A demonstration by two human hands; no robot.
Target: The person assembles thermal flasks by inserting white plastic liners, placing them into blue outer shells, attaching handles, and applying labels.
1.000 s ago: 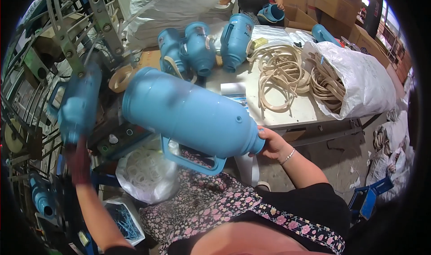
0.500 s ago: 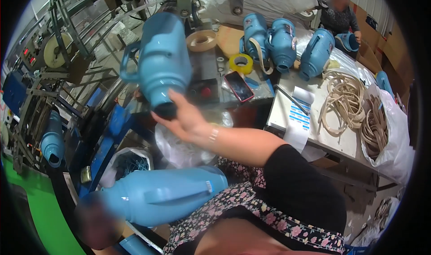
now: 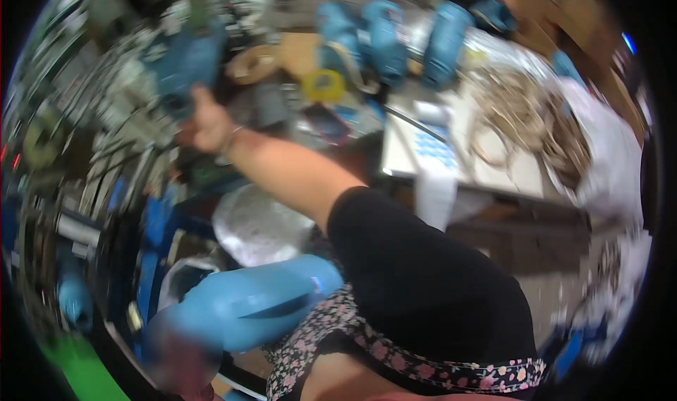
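At the upper left, my right hand (image 3: 206, 122) reaches out and grips a blue vacuum flask casing (image 3: 185, 66) by its neck, thumb on top. The casing points its dark mouth toward me, and motion blurs it. A second blue flask casing (image 3: 268, 299) lies on its side across my lap, a small label near its base. My left hand (image 3: 185, 362) closes around its neck end at the lower left; the fingers there are badly blurred.
Several blue flasks (image 3: 384, 41) stand at the back, beside yellow tape (image 3: 323, 85) and a phone (image 3: 326, 124). On the right, a white table (image 3: 405, 147) carries label strips and coiled beige straps (image 3: 504, 112). Machine frames crowd the left. Below my right forearm is a clear plastic bag (image 3: 257, 221).
My right hand has carried its flask casing farther off and to the left. The whole view has shifted with my head. The casing on my lap stays with my left hand.
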